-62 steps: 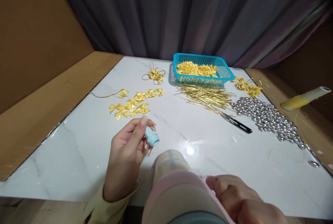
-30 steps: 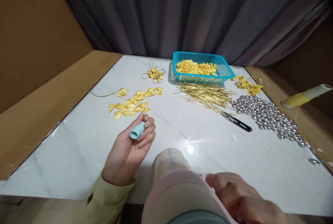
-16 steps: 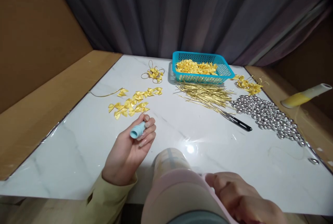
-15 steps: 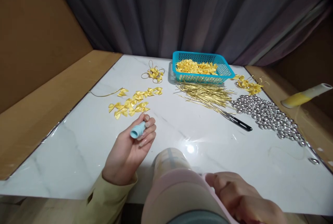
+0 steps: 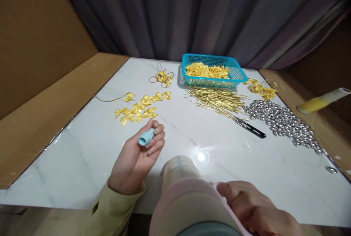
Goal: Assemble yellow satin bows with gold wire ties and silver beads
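My left hand [image 5: 136, 159] lies palm up on the white marble table [image 5: 82, 163], fingers curled round a small light-blue cap [image 5: 146, 137]. Close under the camera, my right hand [image 5: 255, 208] grips the pink handle of a large pale bottle [image 5: 186, 195] that is raised toward my face, its bottom pointing away. Loose yellow ribbon bows [image 5: 139, 108] lie just beyond my left hand.
A teal basket [image 5: 236, 71] of yellow bows stands at the back. In front of it lie gold wires [image 5: 216, 98], black-handled scissors [image 5: 251, 128] and a heap of silver bells [image 5: 282, 120]. A yellow-and-white tube [image 5: 322, 101] rests on the brown ledge at right.
My left hand turned palm up and settled onto the table with the blue cap, which now points left. Since then both hands and the bottle stay almost still.
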Motion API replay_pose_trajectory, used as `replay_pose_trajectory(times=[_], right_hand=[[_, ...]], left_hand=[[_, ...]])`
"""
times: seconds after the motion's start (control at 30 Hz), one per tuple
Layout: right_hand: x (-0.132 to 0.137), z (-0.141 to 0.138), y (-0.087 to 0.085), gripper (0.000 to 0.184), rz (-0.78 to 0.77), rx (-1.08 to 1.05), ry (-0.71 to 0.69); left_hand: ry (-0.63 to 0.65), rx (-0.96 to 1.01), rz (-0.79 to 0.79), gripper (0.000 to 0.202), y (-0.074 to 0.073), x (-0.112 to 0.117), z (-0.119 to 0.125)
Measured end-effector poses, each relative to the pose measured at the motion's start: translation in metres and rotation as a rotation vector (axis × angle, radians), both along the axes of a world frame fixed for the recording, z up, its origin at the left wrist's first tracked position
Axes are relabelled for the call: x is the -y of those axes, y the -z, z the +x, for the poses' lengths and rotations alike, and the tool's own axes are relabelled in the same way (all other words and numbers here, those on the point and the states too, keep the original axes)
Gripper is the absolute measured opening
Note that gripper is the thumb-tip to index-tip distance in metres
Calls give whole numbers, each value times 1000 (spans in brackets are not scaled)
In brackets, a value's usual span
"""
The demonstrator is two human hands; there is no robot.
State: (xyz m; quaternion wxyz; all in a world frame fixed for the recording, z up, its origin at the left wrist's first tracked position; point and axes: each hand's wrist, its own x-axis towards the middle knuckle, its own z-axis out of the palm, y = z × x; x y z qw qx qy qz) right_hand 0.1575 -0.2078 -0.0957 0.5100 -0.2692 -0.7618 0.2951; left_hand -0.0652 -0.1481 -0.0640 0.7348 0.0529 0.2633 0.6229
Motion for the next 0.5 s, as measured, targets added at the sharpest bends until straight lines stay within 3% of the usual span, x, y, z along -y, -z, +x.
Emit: replay_pose_trajectory(times=[0.17, 0.3, 0.5], right_hand=[[8, -30, 11, 38, 7, -321, 292], [10, -47, 11, 43, -13, -417, 446], [9, -43, 13, 42, 13, -363, 420]], left_hand=[[2, 3, -11, 43, 0, -1, 1], [4, 8, -11, 42, 0, 0, 0], [8, 12, -14, 41, 0, 1, -1]])
